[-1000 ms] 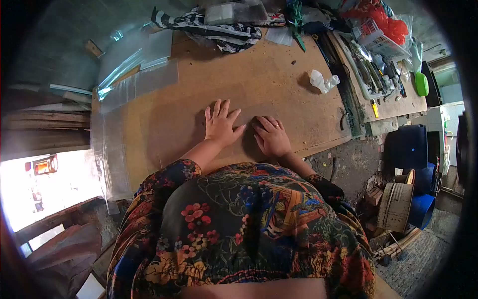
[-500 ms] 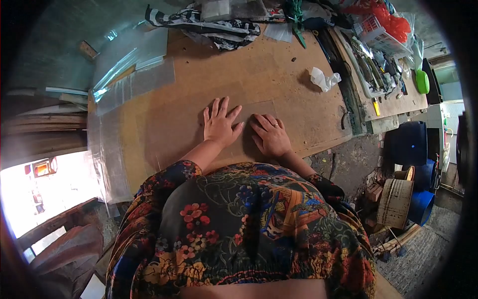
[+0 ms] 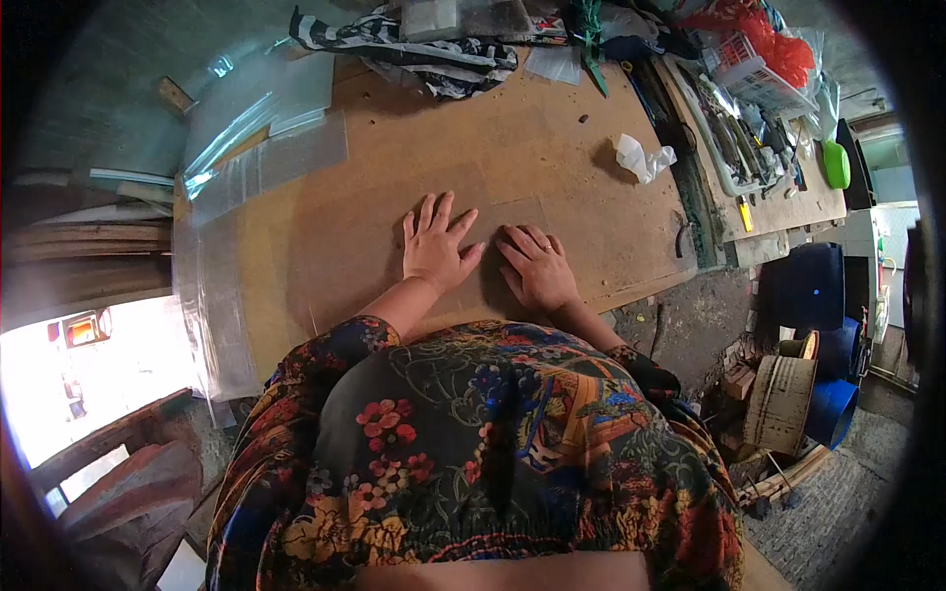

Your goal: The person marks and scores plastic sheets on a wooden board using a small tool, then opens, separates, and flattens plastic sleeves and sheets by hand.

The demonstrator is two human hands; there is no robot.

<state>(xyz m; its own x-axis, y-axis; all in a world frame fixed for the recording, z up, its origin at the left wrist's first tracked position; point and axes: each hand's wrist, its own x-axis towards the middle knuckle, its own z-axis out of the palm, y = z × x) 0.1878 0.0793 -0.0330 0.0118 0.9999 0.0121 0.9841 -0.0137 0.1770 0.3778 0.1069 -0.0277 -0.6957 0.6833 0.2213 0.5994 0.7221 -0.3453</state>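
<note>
My left hand [image 3: 435, 246] lies palm down on a brown wooden board [image 3: 581, 158], its fingers spread and nothing in it. Just to its right, my right hand [image 3: 540, 270] rests on the same board with its fingers a little bent and slightly apart, a ring on one of them. Under and around both hands a thin clear sheet [image 3: 374, 227] seems to lie flat on the wood. A crumpled white tissue [image 3: 643, 159] sits farther off at the upper right.
Clear plastic sheets [image 3: 266, 163] cover the board's left side. A striped black-and-white bag [image 3: 434, 59] lies at the back. At the right are a tray of tools [image 3: 734, 138], a yellow cutter [image 3: 745, 214], a white basket [image 3: 754, 79], a green container [image 3: 836, 164] and blue barrels [image 3: 808, 286].
The whole view has shifted slightly since the first frame. Both hands keep the same place on the board.
</note>
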